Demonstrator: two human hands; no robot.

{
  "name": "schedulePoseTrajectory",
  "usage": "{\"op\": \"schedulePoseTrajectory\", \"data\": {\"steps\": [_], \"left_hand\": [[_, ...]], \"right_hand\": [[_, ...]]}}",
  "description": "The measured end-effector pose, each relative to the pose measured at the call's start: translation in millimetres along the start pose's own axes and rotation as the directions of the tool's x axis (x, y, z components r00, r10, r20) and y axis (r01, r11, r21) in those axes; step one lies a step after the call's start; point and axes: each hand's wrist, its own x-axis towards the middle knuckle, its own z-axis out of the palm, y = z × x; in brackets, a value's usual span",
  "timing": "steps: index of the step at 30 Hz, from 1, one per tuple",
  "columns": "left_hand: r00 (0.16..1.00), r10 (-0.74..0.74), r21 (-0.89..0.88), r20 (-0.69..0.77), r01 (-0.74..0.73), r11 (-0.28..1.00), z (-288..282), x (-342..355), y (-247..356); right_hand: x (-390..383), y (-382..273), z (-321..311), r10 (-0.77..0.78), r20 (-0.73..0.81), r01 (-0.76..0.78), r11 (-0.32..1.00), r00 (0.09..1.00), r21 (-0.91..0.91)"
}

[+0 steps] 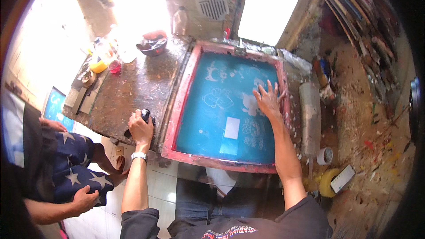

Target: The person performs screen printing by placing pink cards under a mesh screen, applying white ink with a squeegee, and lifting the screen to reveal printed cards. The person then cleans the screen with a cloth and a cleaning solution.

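A silk-screen printing frame [170, 147] with a reddish-pink wooden border lies in front of me. Its blue-green mesh carries pale cartoon-like figures, and a white rectangular patch [232, 128] shows near its lower middle. My right hand [268, 100] rests over the mesh at its right side, fingers spread and holding nothing. Left of the frame, at the wooden table's near edge, my left hand [141, 127] curls around a small black rounded object [146, 114]. The hand covers much of that object, so its kind is unclear.
On the stained wooden table [133, 84] stand a dark bowl [152, 45] and several bottles and tubs. A pale roll [309, 119], a white cup [325, 155], a tape roll [328, 183] and a phone [342, 179] lie rightward. Another person [75, 163] stands at left.
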Motion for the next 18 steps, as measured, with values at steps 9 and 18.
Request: {"op": "schedulePoseTrajectory", "data": {"steps": [9,18], "left_hand": [[0.999,-0.015,-0.023,0.045,0.016,1.0,-3.9,-1.1,1.2],[0.997,-0.012,-0.049,0.076,0.016,0.999,-11.2,1.1,3.7]], "right_hand": [[20.0,-76.2,-7.3,-0.111,0.158,0.11,0.994,0.981,0.015],[23.1,-131.6,12.5,0.042,0.184,-0.042,0.999,0.982,-0.005]]}}
